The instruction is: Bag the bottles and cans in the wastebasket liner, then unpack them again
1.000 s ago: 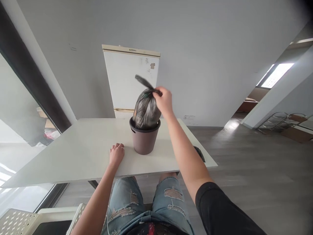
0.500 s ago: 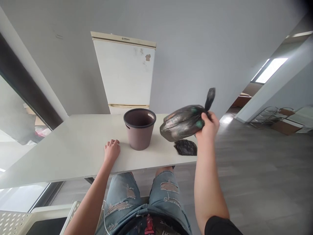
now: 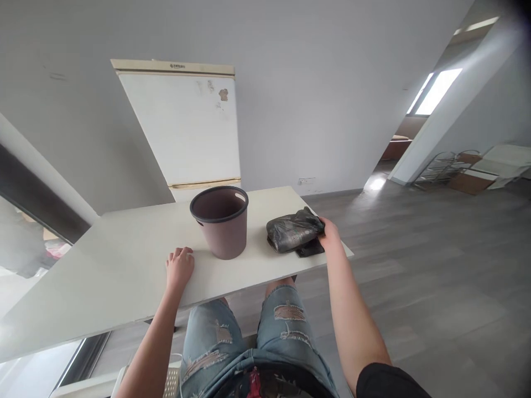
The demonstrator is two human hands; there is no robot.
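Observation:
A filled black garbage bag (image 3: 290, 231) rests on the right part of the white table (image 3: 124, 265). My right hand (image 3: 331, 232) is closed on its gathered end, with some fingers hidden behind the plastic. Partly beneath it, a second, flat piece of black plastic bag (image 3: 311, 248) shows on the tabletop. To the left stands a mauve trash bin (image 3: 227, 235), upright, with a dark rim and handle holes. Left of the bin, my left hand (image 3: 180, 268) lies on the tabletop, fingers loosely bent and holding nothing.
A white refrigerator (image 3: 186, 127) stands against the grey wall behind the table. Grey floor (image 3: 415, 276) stretches off to the right, towards metal racks and boards (image 3: 468, 171). My legs in torn jeans (image 3: 286, 326) are under the table's front edge.
My right hand has lowered the filled garbage bag from the air onto the table, over the flat black bag. My left hand stays by the bin. The view has turned right.

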